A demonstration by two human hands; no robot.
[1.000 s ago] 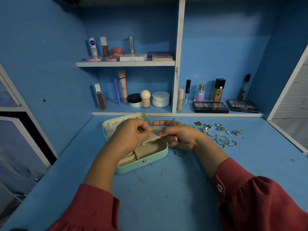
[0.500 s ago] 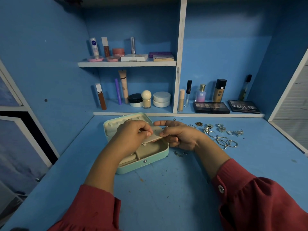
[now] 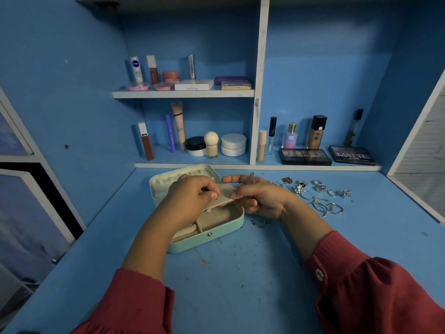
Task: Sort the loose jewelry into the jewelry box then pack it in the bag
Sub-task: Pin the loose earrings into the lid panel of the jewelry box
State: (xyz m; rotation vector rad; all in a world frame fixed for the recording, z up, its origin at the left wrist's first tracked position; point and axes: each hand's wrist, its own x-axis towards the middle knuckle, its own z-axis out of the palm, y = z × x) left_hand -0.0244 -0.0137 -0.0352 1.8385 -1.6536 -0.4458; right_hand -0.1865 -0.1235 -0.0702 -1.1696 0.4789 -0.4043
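A mint-green jewelry box (image 3: pixel 207 239) is lying open on the blue desk (image 3: pixel 240 285), its lid tilted back toward the shelves. Both hands are working over the box. The left hand (image 3: pixel 190 201) is curling its fingers and pinching the near edge of a beige flap (image 3: pixel 225 198) inside the box. The right hand (image 3: pixel 260 198) is pinching the flap's other end between thumb and fingers, its index finger stretched along the far edge. What, if anything, sits between the fingertips beyond the flap is too small to tell.

To the right of the box, loose jewelry is lying scattered on the desk: a cluster of about four silver hoops (image 3: pixel 327 208), several silver rings (image 3: pixel 319 186), and one small gold piece (image 3: pixel 287 180). A few tiny pieces (image 3: pixel 258 222) are sitting just beside the box's right corner, under the right wrist.

Behind the box, cosmetics are standing on the shelves: two eyeshadow palettes (image 3: pixel 304 156) lying flat, two white round jars (image 3: pixel 233 144) stacked, and one Nivea tube (image 3: pixel 136 68) on the upper shelf.
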